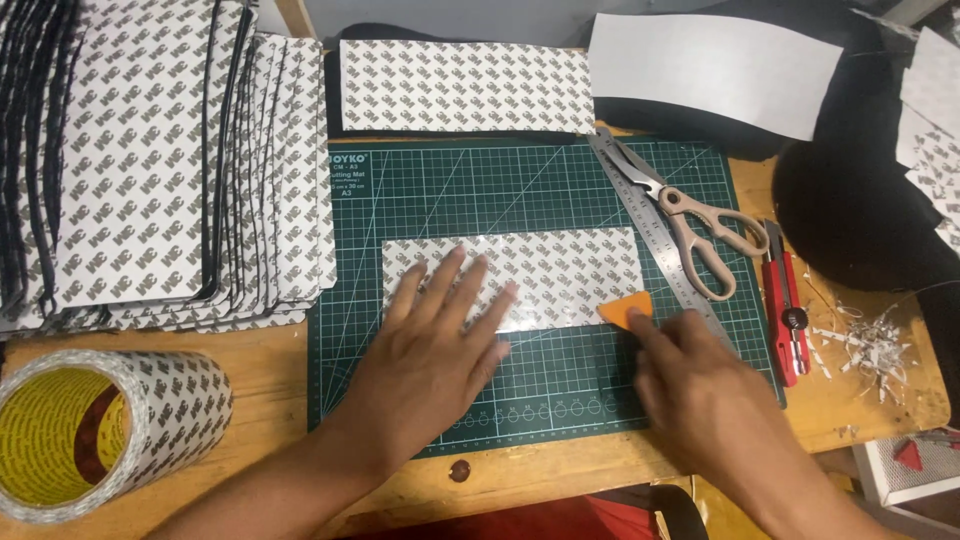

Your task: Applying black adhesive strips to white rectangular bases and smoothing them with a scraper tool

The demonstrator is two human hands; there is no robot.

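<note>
On the mat: a rectangular patterned strip (520,275), backing paper printed grey on white, lies flat across the green gridded cutting mat (430,190) on the wooden desk (270,380).
Left hand (435,345): open, fingers spread, palm pressing the strip's left half down.
Right hand (700,385): closed on a small orange plastic scraper (625,310), its edge touching the strip's lower right corner.
Risk: I judge the strip could skid or crease if the flat hand eases off; uneven pressure from the scraper might leave bubbles or lift the corner.
Sharp things: steel ruler (665,240), beige-handled scissors (690,215) and red utility knife (785,300) lie just right of the scraper hand; a careless sweep could knock them.
Materials: glossy paper liners stacked at left (150,160); a wide tape roll (95,430), yellow inside; paper shavings (870,345), curled and thin.
</note>
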